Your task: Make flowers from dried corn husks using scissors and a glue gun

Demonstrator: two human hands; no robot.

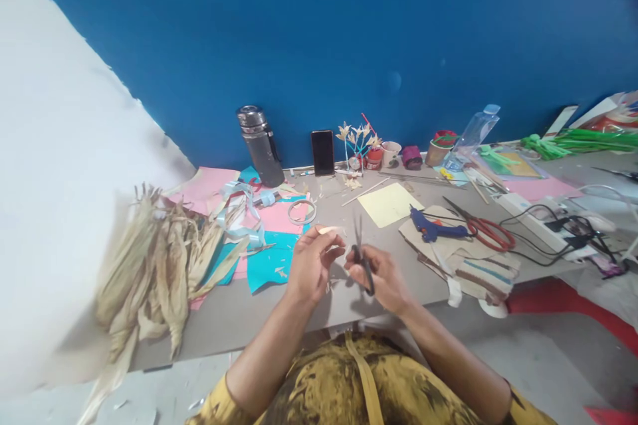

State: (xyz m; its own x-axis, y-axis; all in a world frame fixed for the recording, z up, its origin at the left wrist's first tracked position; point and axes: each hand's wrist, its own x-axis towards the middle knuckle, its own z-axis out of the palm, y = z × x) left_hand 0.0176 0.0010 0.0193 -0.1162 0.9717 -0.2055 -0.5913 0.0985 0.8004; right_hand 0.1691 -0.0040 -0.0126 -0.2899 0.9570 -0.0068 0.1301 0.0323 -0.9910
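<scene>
Between thumb and fingers, my left hand (315,264) pinches a small pale piece of corn husk (329,230) above the front of the table. My right hand (381,275) grips black-handled scissors (363,264), their blades pointing up and away from me, a little to the right of the husk piece. Blades and husk are apart. To the left of my hands lies a heap of dried corn husks (167,265). Teal paper (272,259) with small scraps on it is nearest my left hand. Beyond the scissors rests a pale yellow sheet (390,204).
A grey flask (262,149), a phone (323,153) and husk flowers (356,139) stand along the blue wall. On the right are a blue glue gun (438,229), red-handled scissors (491,232), a power strip (533,219) with cables and a tilted plastic bottle (471,136). A tape roll (302,212) lies mid-table.
</scene>
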